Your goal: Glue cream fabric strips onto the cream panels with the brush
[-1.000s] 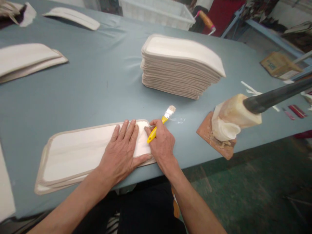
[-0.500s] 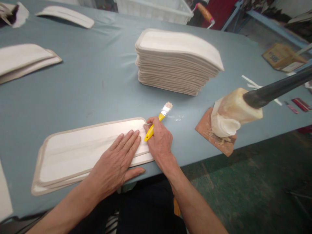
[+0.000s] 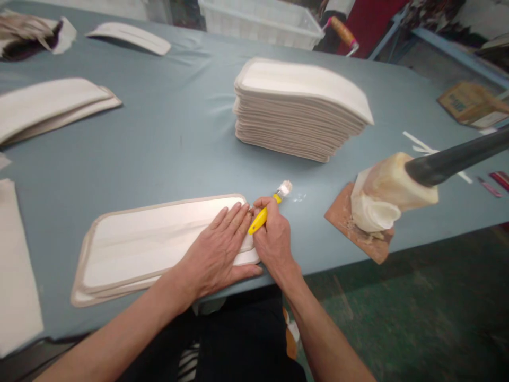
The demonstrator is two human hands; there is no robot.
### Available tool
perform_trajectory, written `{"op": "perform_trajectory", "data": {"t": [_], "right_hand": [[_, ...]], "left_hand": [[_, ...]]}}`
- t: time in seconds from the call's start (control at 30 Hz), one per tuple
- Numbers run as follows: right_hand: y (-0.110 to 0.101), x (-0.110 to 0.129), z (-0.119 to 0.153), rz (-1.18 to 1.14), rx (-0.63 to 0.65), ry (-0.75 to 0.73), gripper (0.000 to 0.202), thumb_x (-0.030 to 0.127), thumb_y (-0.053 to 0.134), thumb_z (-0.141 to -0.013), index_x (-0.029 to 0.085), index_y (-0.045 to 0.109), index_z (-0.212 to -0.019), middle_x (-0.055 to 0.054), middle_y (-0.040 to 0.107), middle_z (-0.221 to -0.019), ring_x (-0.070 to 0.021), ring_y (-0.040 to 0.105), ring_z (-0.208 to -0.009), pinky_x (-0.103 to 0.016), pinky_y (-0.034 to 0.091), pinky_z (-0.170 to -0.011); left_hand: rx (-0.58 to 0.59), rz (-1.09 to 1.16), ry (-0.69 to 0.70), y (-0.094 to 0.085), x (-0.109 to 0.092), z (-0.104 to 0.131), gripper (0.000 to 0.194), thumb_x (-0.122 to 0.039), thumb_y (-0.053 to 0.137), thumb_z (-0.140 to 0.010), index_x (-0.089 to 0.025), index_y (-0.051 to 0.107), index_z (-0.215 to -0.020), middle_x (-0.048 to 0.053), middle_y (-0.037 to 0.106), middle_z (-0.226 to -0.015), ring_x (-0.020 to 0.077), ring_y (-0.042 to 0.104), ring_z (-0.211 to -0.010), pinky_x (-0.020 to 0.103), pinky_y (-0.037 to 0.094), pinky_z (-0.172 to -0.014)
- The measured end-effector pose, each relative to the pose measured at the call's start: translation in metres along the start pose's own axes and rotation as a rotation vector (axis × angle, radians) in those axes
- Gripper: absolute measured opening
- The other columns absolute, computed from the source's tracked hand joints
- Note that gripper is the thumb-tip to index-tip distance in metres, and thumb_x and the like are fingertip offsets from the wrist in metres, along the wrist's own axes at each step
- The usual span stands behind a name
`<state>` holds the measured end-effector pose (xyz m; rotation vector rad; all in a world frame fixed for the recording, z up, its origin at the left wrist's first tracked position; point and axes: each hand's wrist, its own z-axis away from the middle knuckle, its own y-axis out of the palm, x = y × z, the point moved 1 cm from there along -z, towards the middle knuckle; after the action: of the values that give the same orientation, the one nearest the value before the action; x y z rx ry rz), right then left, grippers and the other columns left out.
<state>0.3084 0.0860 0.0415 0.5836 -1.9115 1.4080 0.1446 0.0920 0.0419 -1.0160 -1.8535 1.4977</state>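
A long white panel with a beige rim lies at the table's front edge, on top of at least one similar panel that peeks out below it. My left hand rests flat on its right part, fingers stretched out. At the panel's right end my right hand is closed around a yellow-handled paintbrush, whose bristles point away from me and carry whitish stuff. The right fingertips are at the panel's edge, partly hidden by the hand. White smears mark the table just right of the bristles.
A tall stack of similar panels stands behind. To the right, a whitish-crusted container with a dark pole sits on a brown board. More panels lie left. A white crate, a roller handle and a carton are farther back.
My left hand has slid right along the panel, closer to my right hand. The brush stays in my right hand. The whole view has shifted, so the scene sits farther right.
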Motion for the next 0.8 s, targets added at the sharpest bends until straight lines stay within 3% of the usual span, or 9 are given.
{"op": "perform_trajectory", "data": {"t": [0.2,0.3,0.47,0.57,0.63,0.7,0.8], "right_hand": [[-0.003,0.001,0.004,-0.065,-0.046,0.005,0.025,0.043,0.040,-0.100,0.025,0.057,-0.105,-0.003,0.072,-0.086,-0.0226,0.068,-0.073,-0.032,0.049,-0.069],[-0.004,0.000,0.004,-0.078,-0.052,0.016,0.027,0.048,0.044,-0.099,0.026,0.058,-0.103,-0.002,0.070,-0.081,-0.0228,0.065,-0.068,-0.032,0.048,-0.065],[-0.002,-0.001,0.004,-0.061,-0.069,0.034,0.030,0.055,0.054,-0.095,0.026,0.058,-0.100,-0.003,0.070,-0.082,-0.0234,0.066,-0.066,-0.033,0.050,-0.065],[0.000,-0.001,0.004,-0.027,-0.083,0.030,0.028,0.054,0.055,-0.093,0.027,0.058,-0.099,-0.004,0.072,-0.084,-0.0237,0.068,-0.070,-0.033,0.052,-0.066],[0.001,0.000,0.003,-0.001,-0.094,0.020,0.027,0.053,0.055,-0.093,0.027,0.058,-0.098,-0.004,0.072,-0.084,-0.0236,0.069,-0.072,-0.033,0.052,-0.067],[0.000,0.000,0.003,0.025,-0.111,0.007,0.028,0.054,0.053,-0.092,0.027,0.058,-0.096,-0.004,0.073,-0.084,-0.0236,0.070,-0.074,-0.033,0.053,-0.068],[-0.008,0.006,0.002,0.081,-0.174,0.008,0.030,0.056,0.055,-0.092,0.026,0.059,-0.094,-0.004,0.072,-0.082,-0.0243,0.069,-0.072,-0.034,0.052,-0.069]], "left_hand": [[0.113,0.230,0.033,0.001,0.009,-0.010,0.124,-0.089,0.051,-0.089,0.001,0.016,-0.167,0.027,0.021,-0.176,0.0375,0.015,-0.167,0.050,0.015,-0.138],[0.082,0.313,0.025,-0.003,0.010,-0.013,0.127,-0.088,0.056,-0.087,0.001,0.014,-0.167,0.027,0.018,-0.176,0.0350,0.015,-0.167,0.047,0.016,-0.139],[-0.023,0.298,-0.074,-0.025,0.003,-0.003,0.118,-0.087,0.051,-0.090,0.000,0.023,-0.165,0.026,0.029,-0.174,0.0320,0.020,-0.167,0.048,0.022,-0.138],[-0.085,0.169,-0.211,-0.043,0.006,0.035,0.114,-0.085,0.047,-0.093,-0.003,0.017,-0.167,0.025,0.032,-0.173,0.0338,0.022,-0.166,0.051,0.027,-0.136],[-0.114,0.045,-0.371,-0.048,0.017,0.074,0.092,-0.066,0.043,-0.105,-0.008,0.012,-0.170,0.022,0.032,-0.174,0.0334,0.026,-0.165,0.053,0.030,-0.134],[-0.137,-0.063,-0.492,-0.046,0.030,0.115,0.077,-0.053,0.038,-0.109,-0.012,0.015,-0.170,0.020,0.035,-0.173,0.0353,0.029,-0.164,0.056,0.033,-0.131],[-0.152,-0.181,-0.606,-0.035,0.043,0.161,0.075,-0.054,0.034,-0.109,-0.010,0.021,-0.169,0.023,0.040,-0.169,0.0414,0.037,-0.159,0.061,0.040,-0.125]]}}
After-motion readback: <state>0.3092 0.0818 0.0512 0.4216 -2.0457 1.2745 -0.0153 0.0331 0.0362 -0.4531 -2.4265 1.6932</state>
